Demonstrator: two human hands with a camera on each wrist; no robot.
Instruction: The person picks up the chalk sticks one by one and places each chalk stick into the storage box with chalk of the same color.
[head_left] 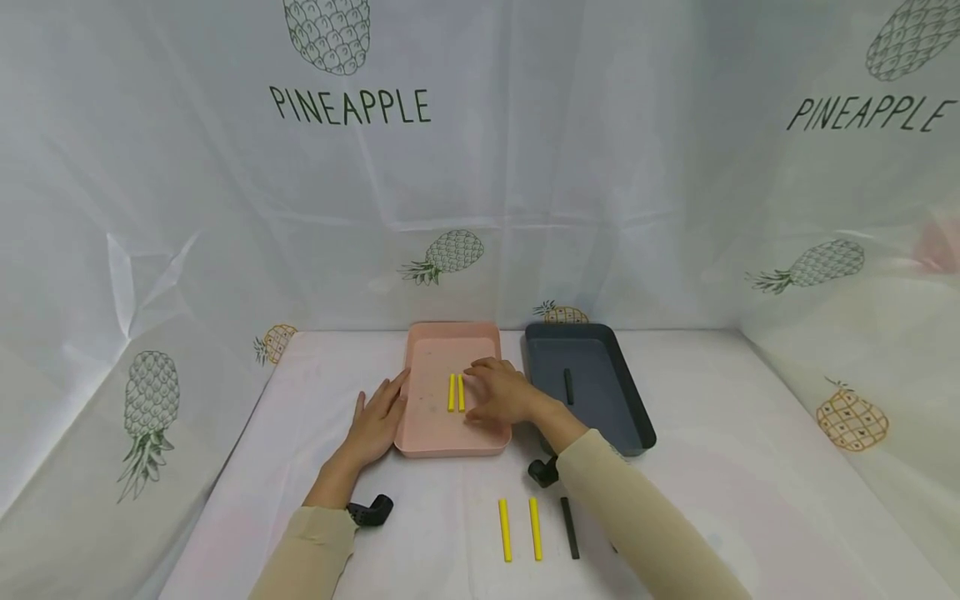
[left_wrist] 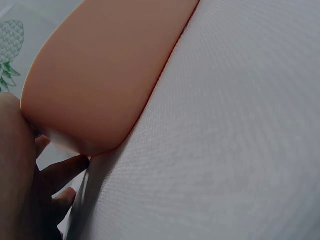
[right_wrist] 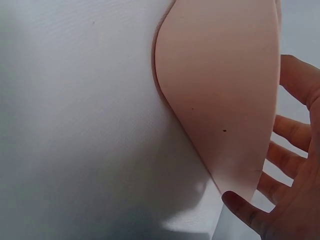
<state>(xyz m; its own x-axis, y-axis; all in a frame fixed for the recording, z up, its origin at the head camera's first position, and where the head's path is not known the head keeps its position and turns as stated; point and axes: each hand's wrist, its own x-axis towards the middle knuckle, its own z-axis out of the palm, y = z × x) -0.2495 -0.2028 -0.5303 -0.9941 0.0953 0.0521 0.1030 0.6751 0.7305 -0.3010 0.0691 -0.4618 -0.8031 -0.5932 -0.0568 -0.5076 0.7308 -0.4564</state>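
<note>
In the head view two yellow sticks, a left one and a right one, lie side by side in the pink tray. Over the tray's right side reaches my right hand, fingers spread just beside the right yellow stick; I see nothing held in it. The right wrist view shows the fingers of this hand loosely extended past the tray rim. My left hand rests with extended fingers against the tray's left edge. In the left wrist view, its fingers touch the tray wall.
Right of the pink tray stands a dark grey tray holding one black stick. Nearer me on the white cloth lie two more yellow sticks and a black stick. A dark tip peeks out beside my right sleeve.
</note>
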